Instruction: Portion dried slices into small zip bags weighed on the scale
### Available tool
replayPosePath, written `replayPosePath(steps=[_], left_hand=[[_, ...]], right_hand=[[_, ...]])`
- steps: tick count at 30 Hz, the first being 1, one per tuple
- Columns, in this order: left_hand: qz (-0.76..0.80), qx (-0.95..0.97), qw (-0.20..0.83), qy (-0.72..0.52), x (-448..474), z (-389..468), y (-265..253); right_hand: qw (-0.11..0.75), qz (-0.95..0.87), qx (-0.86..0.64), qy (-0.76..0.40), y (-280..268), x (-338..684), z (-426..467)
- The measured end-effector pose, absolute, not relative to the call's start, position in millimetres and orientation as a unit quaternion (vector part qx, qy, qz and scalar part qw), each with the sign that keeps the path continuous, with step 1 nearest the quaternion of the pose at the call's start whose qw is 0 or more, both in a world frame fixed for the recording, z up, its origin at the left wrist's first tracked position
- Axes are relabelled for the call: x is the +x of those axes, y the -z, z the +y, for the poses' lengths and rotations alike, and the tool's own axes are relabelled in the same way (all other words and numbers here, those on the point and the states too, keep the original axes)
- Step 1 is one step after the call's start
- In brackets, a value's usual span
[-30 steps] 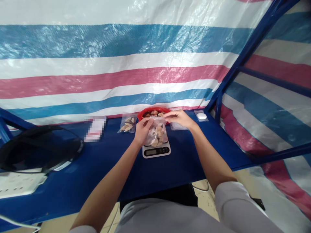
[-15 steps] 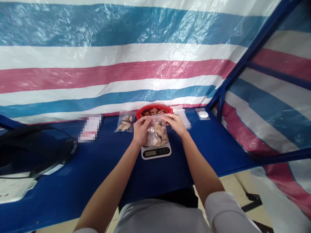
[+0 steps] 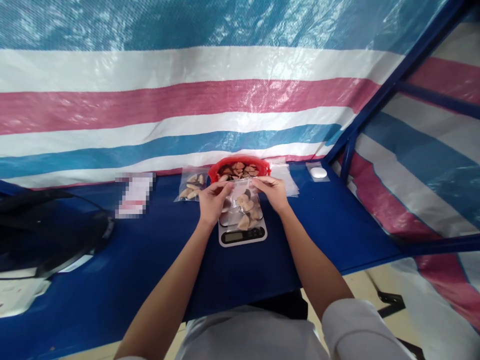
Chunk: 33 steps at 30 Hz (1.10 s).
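Note:
Between my two hands hangs a clear plastic zip bag [image 3: 245, 207] with several pale, dark-edged slices inside. My left hand [image 3: 213, 200] pinches its top left corner, and my right hand [image 3: 273, 192] pinches the top right. Below and behind the bag is a white kitchen scale [image 3: 243, 240] with a dark display strip; whether the bag's bottom touches it I cannot tell. Just beyond my fingers stands a red basket [image 3: 215, 170] of brownish slices. A second filled zip bag [image 3: 192, 187] lies left of my left hand.
Flat clear bags [image 3: 289, 182] lie right of the basket. Farther right is a small bag with a white oval object [image 3: 318, 172]. A blurred-out item [image 3: 135, 195], a black bag-like object [image 3: 48, 230] and a white power strip [image 3: 22, 295] are on the left. A striped tarp [image 3: 180, 107] backs the blue table [image 3: 150, 260].
The camera view has shifted slightly, showing more of the basket. The bag hangs a little lower over the scale's front panel, still held by both hands at its top corners.

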<state>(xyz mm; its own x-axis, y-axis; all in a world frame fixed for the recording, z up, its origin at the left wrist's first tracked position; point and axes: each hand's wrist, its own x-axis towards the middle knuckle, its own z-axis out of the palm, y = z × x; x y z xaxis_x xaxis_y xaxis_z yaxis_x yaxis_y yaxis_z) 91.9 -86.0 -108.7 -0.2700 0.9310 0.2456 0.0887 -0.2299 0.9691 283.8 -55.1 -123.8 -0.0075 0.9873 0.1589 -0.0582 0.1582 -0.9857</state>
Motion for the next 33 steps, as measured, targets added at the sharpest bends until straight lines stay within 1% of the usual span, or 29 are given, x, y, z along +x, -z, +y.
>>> replayPosePath(steps=[4,11,18,22,28,33], left_hand=[[0.515,0.488,0.372,-0.599,87,-88,111],[0.489,0.460,0.407,-0.620,81,-83,123],[0.466,0.421,0.487,-0.607,76,-83,126],[0.465,0.411,0.492,-0.611,77,-84,125],[0.463,0.409,0.493,-0.612,78,-84,127],[0.475,0.427,0.453,-0.622,77,-83,130]], right_hand=[[0.564,-0.513,-0.453,-0.462,125,283,-56],[0.540,-0.523,-0.441,-0.490,125,282,-58],[0.554,-0.536,-0.447,-0.454,126,280,-57],[0.548,-0.551,-0.445,-0.445,126,281,-57],[0.571,-0.521,-0.449,-0.449,124,280,-59],[0.532,-0.542,-0.437,-0.482,127,282,-59]])
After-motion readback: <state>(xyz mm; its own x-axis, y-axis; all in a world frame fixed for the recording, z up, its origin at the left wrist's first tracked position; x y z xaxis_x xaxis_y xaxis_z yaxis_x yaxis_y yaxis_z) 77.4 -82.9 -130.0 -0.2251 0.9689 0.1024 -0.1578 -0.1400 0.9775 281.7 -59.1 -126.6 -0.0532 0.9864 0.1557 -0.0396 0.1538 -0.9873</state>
